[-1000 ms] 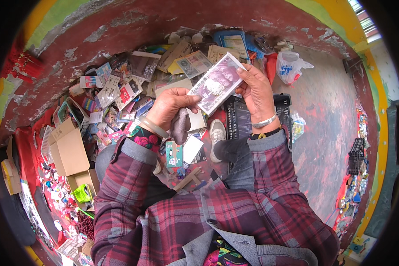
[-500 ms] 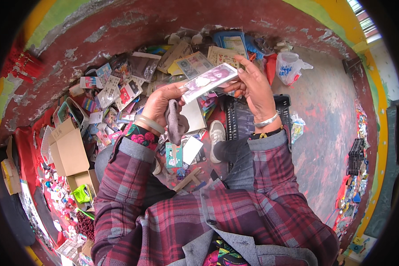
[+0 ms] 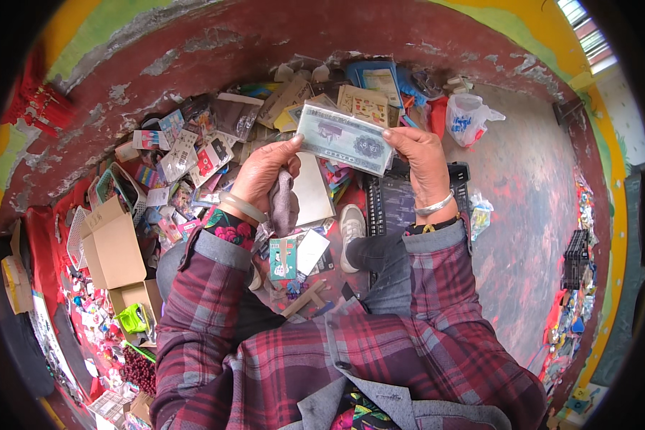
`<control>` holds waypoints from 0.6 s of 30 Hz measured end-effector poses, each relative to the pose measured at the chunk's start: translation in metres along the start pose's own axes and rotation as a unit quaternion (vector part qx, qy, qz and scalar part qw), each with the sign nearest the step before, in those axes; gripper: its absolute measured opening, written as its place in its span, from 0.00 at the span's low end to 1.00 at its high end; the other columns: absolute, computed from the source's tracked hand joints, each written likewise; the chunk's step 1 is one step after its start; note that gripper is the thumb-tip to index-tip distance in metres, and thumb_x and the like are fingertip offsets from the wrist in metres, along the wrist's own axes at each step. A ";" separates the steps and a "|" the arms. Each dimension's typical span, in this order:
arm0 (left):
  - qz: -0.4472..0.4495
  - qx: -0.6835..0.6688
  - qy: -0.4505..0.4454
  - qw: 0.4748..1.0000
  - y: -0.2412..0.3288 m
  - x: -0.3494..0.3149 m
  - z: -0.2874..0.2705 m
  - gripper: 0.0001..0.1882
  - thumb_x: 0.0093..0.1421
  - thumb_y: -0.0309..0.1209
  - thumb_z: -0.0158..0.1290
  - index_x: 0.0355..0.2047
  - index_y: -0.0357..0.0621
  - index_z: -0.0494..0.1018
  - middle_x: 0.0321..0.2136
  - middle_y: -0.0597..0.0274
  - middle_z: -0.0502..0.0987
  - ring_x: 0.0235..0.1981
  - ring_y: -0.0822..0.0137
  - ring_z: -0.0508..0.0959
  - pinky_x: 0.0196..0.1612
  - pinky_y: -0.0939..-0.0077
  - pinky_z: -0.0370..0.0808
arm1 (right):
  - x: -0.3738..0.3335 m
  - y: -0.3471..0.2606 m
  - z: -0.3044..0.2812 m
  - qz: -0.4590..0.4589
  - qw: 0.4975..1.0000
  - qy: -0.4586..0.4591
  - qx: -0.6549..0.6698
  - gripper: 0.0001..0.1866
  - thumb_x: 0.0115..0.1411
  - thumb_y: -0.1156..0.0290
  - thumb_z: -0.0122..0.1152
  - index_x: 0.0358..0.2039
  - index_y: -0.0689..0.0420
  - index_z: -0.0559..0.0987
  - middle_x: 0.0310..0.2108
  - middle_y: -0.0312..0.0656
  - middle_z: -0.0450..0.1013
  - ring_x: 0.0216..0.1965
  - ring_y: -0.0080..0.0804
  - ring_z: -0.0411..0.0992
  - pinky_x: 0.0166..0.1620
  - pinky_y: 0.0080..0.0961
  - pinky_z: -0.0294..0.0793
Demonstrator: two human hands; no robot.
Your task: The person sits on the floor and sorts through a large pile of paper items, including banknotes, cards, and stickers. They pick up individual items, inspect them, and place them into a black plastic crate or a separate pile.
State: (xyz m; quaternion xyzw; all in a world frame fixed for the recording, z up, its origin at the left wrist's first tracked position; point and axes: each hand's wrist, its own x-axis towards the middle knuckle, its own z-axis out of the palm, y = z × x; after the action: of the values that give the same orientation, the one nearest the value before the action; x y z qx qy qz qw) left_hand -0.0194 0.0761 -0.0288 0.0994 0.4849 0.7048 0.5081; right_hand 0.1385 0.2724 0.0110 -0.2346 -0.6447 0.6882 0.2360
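My left hand [image 3: 264, 173] and my right hand [image 3: 424, 163] hold a banknote-like paper [image 3: 345, 140] between them, stretched wide. Its green-grey printed face with a purple picture is turned up, and its edges look glossy, as if in a clear sleeve. Left thumb and fingers pinch the left edge; right thumb and fingers pinch the right edge. A greyish-purple cloth [image 3: 284, 206] hangs from my left hand, tucked under the fingers. Below the paper, a white flat board [image 3: 312, 195] lies on the pile.
Cards, booklets and packets [image 3: 186, 154] are heaped along the red wall. A black plastic crate [image 3: 382, 204] stands beside my shoe [image 3: 351, 236]. An open cardboard box [image 3: 115, 244] is at left. A white plastic bag [image 3: 470, 120] lies on the floor at right.
The paper has turned from a purple-printed face with a white border to a green-grey face. My right hand has come down and now pinches its right edge.
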 end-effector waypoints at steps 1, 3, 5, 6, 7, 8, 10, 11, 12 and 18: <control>0.017 0.023 -0.003 1.000 0.000 0.000 -0.001 0.15 0.59 0.42 0.52 0.24 0.43 0.70 0.16 0.69 0.68 0.14 0.79 0.63 0.16 0.87 0.59 | 0.001 0.001 -0.001 0.000 1.000 -0.004 0.012 0.08 0.52 0.73 0.63 0.29 0.65 0.80 0.23 0.33 0.74 0.25 0.17 0.68 0.32 0.13 0.66; 0.029 0.031 -0.011 0.999 0.001 0.000 -0.002 0.13 0.57 0.39 0.55 0.23 0.43 0.71 0.17 0.70 0.69 0.14 0.80 0.63 0.17 0.87 0.59 | 0.003 0.006 -0.003 0.006 0.999 -0.008 0.040 0.09 0.52 0.72 0.63 0.30 0.65 0.80 0.24 0.34 0.74 0.25 0.17 0.68 0.32 0.14 0.66; 0.031 0.027 -0.003 0.999 -0.002 0.001 -0.003 0.12 0.56 0.38 0.55 0.24 0.43 0.72 0.17 0.69 0.69 0.14 0.80 0.64 0.17 0.88 0.60 | 0.006 0.012 -0.005 0.019 0.997 -0.009 0.070 0.10 0.53 0.70 0.63 0.30 0.65 0.80 0.25 0.34 0.74 0.26 0.17 0.68 0.33 0.14 0.66; 0.031 0.026 0.002 0.999 -0.003 0.002 -0.004 0.12 0.56 0.38 0.56 0.24 0.42 0.72 0.18 0.69 0.70 0.14 0.80 0.64 0.17 0.88 0.60 | 0.006 0.012 -0.003 0.020 0.996 -0.006 0.088 0.10 0.54 0.69 0.63 0.30 0.65 0.79 0.25 0.34 0.74 0.25 0.17 0.68 0.32 0.14 0.66; 0.028 0.019 0.003 0.999 -0.002 0.001 -0.004 0.11 0.55 0.37 0.56 0.24 0.42 0.72 0.18 0.69 0.70 0.14 0.80 0.64 0.17 0.88 0.60 | 0.005 0.013 0.000 0.022 0.994 -0.003 0.105 0.11 0.54 0.68 0.62 0.31 0.65 0.79 0.25 0.34 0.74 0.25 0.16 0.68 0.31 0.13 0.66; 0.024 0.014 0.003 1.000 -0.001 0.001 -0.003 0.11 0.55 0.36 0.56 0.24 0.42 0.73 0.18 0.69 0.70 0.15 0.80 0.64 0.18 0.88 0.61 | 0.005 0.012 0.002 0.023 0.992 0.001 0.123 0.12 0.55 0.67 0.62 0.31 0.64 0.79 0.25 0.34 0.74 0.25 0.16 0.68 0.30 0.13 0.66; 0.012 0.007 0.000 1.000 0.000 0.001 -0.003 0.09 0.54 0.34 0.57 0.26 0.41 0.73 0.19 0.69 0.71 0.16 0.80 0.65 0.19 0.88 0.62 | 0.003 0.010 0.003 0.037 0.990 0.003 0.135 0.12 0.56 0.66 0.61 0.30 0.64 0.79 0.24 0.33 0.73 0.23 0.15 0.67 0.27 0.11 0.65; 0.003 0.004 -0.002 1.000 -0.001 0.001 -0.006 0.08 0.54 0.33 0.57 0.27 0.41 0.74 0.19 0.69 0.71 0.17 0.80 0.66 0.20 0.89 0.63 | 0.003 0.009 0.003 0.045 0.989 0.002 0.141 0.13 0.57 0.65 0.60 0.30 0.64 0.79 0.23 0.32 0.72 0.22 0.14 0.66 0.25 0.11 0.64; -0.006 0.001 -0.003 1.000 -0.001 0.002 -0.007 0.07 0.54 0.31 0.57 0.28 0.40 0.74 0.20 0.69 0.72 0.18 0.80 0.67 0.21 0.89 0.64 | 0.003 0.009 0.003 0.033 0.994 -0.002 0.103 0.13 0.57 0.65 0.60 0.30 0.64 0.79 0.23 0.32 0.72 0.21 0.14 0.66 0.24 0.10 0.63; 0.152 0.064 0.031 0.986 0.003 0.006 0.004 0.22 0.54 0.26 0.55 0.50 0.36 0.67 0.33 0.66 0.73 0.25 0.79 0.69 0.27 0.89 0.67 | 0.000 0.005 0.003 -0.034 0.998 -0.004 -0.054 0.12 0.58 0.65 0.58 0.27 0.62 0.79 0.19 0.30 0.70 0.19 0.12 0.63 0.21 0.10 0.61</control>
State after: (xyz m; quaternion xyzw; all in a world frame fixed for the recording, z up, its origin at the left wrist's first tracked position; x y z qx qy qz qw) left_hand -0.0210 0.0830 -0.0267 0.1826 0.5240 0.7441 0.3721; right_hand 0.1368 0.2696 0.0062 -0.2224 -0.6895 0.6450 0.2432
